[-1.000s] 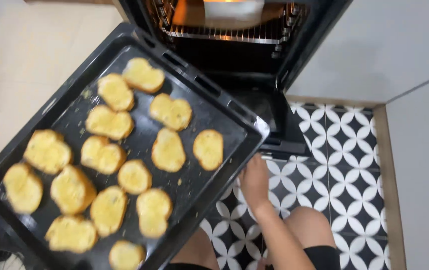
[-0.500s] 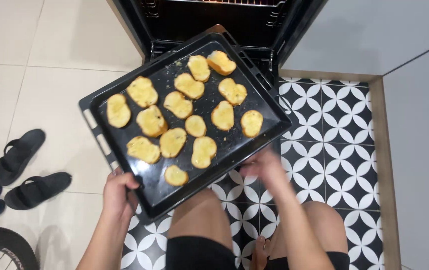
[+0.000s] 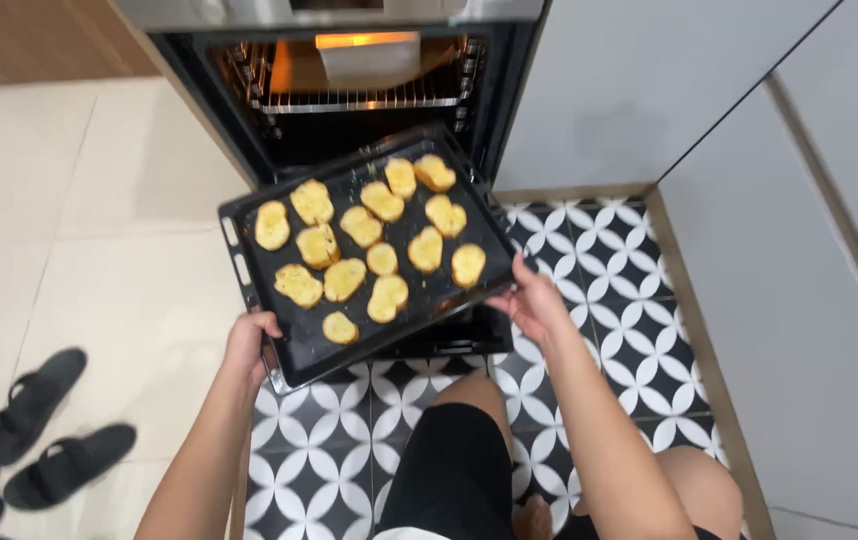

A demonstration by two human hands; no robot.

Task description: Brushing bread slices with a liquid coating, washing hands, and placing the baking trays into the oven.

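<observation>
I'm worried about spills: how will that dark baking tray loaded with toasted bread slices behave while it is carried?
The baking tray looks stiff; held at two edges by the left hand and right hand, it shows no sag. The bread slices lie loose, so they would probably slide if it tips. It is likely light for its size.

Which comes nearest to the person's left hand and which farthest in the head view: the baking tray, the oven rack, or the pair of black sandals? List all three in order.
1. Baking tray: the left hand grips its near left corner.
2. Pair of black sandals: on the pale floor, off to the left.
3. Oven rack: inside the open oven, up ahead beyond the tray.
</observation>
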